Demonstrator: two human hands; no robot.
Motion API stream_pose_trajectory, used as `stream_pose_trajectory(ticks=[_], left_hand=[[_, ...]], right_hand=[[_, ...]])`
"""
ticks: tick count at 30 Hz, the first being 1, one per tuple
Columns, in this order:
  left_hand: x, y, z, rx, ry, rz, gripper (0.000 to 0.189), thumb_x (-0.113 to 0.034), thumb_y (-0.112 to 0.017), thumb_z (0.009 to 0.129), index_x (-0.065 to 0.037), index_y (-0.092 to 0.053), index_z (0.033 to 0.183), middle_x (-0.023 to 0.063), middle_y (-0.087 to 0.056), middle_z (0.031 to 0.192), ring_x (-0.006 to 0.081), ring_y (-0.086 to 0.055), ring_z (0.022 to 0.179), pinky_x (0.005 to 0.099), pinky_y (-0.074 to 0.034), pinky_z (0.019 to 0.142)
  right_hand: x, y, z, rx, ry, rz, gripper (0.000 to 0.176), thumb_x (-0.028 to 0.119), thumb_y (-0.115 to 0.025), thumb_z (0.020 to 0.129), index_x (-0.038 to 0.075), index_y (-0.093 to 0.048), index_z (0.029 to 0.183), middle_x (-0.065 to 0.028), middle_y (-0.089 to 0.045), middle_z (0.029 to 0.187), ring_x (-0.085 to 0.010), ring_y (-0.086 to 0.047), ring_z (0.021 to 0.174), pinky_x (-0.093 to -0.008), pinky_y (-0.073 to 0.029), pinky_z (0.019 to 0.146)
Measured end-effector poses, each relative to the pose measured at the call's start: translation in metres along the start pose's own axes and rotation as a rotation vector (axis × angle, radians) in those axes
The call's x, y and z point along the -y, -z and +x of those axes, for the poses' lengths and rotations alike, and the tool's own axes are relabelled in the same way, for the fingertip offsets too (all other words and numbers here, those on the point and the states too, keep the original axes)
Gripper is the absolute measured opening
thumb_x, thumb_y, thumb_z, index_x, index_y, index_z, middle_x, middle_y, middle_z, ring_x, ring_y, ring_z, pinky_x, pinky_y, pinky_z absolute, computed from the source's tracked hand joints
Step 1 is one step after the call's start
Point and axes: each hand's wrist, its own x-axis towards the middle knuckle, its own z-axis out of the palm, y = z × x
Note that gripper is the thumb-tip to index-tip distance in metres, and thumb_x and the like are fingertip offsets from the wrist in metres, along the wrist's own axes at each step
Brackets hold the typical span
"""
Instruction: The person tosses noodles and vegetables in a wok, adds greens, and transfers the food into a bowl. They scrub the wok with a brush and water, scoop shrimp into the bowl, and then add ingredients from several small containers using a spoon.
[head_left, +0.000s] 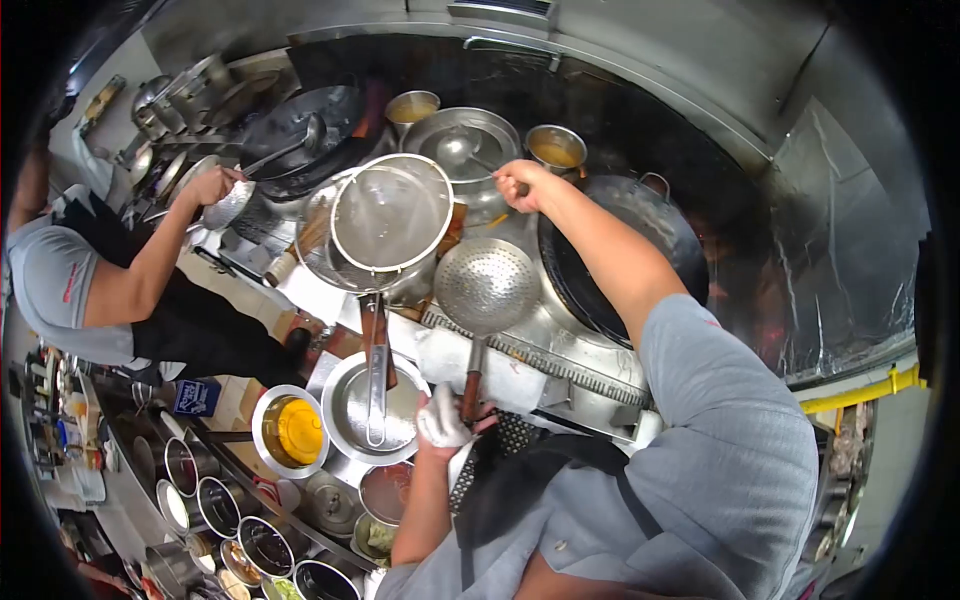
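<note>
My left hand [443, 417], wrapped in a white cloth, grips the wooden handle of a perforated steel skimmer [487, 285] that lies over the stove's edge. My right hand [524, 185] is stretched out and closed in a fist at the rim of a large steel basin [490, 128]. It seems to hold the handle of the ladle [455, 150] resting in that basin. A big black wok [620, 250] sits just right of my right forearm.
A wire strainer [390, 215] rests on a pot. Two small sauce pots [413, 105] [556, 148] stand at the back. A co-worker [110, 290] at left works another wok [300, 130]. A yellow-filled bowl [290, 430], a steel dish [345, 400] and several seasoning tubs [215, 505] are near me.
</note>
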Motion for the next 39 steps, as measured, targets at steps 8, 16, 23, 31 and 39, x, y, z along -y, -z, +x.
stream_pose_trajectory(ticks=[8, 16, 23, 31, 39], left_hand=[[0.004, -0.065, 0.034, -0.046, 0.209, 0.122, 0.031, -0.037, -0.054, 0.086, -0.007, -0.058, 0.095, 0.0123, -0.061, 0.082, 0.0249, -0.056, 0.065, 0.0378, -0.048, 0.054], [0.042, -0.152, -0.024, -0.432, -0.097, 1.035, 0.02, -0.022, -0.063, 0.083, -0.003, -0.062, 0.085, 0.0052, -0.061, 0.072, 0.0151, -0.056, 0.059, 0.0299, -0.044, 0.053], [0.052, -0.151, -0.025, -0.413, -0.278, 1.162, 0.015, -0.016, -0.064, 0.081, -0.001, -0.062, 0.081, 0.0033, -0.061, 0.074, 0.0125, -0.054, 0.063, 0.0294, -0.043, 0.059], [0.049, -0.122, -0.011, -0.393, -0.385, 1.338, 0.02, -0.017, -0.064, 0.08, 0.001, -0.06, 0.074, 0.0039, -0.061, 0.068, 0.0115, -0.053, 0.062, 0.0296, -0.043, 0.058], [0.04, -0.122, -0.016, -0.352, -0.341, 1.055, 0.019, -0.017, -0.065, 0.08, 0.001, -0.063, 0.086, 0.005, -0.063, 0.077, 0.0135, -0.057, 0.067, 0.029, -0.045, 0.062]], right_hand=[[-0.02, 0.046, -0.109, 0.298, -0.086, 0.55, 0.036, 0.007, -0.046, 0.092, -0.005, -0.03, 0.123, 0.0028, -0.037, 0.055, -0.0054, -0.039, 0.039, -0.019, -0.03, 0.032], [-0.013, 0.071, -0.206, 0.082, 0.184, -0.018, 0.009, 0.007, -0.051, 0.09, 0.005, -0.045, 0.082, 0.0061, -0.039, 0.058, -0.0011, -0.038, 0.041, -0.017, -0.03, 0.034], [-0.025, 0.083, -0.22, -0.278, 0.45, -0.552, 0.014, 0.007, -0.055, 0.086, 0.006, -0.049, 0.074, 0.0002, -0.048, 0.058, -0.0053, -0.043, 0.042, -0.022, -0.031, 0.034], [-0.01, 0.064, -0.168, -0.426, 0.623, -1.103, 0.011, 0.005, -0.058, 0.077, -0.001, -0.06, 0.087, -0.0028, -0.046, 0.052, -0.0119, -0.044, 0.036, -0.0294, -0.033, 0.031], [-0.007, 0.005, -0.033, -0.238, 0.136, -0.407, 0.023, 0.003, -0.051, 0.086, 0.007, -0.045, 0.064, -0.0006, -0.044, 0.049, -0.0085, -0.041, 0.037, -0.0224, -0.033, 0.032]])
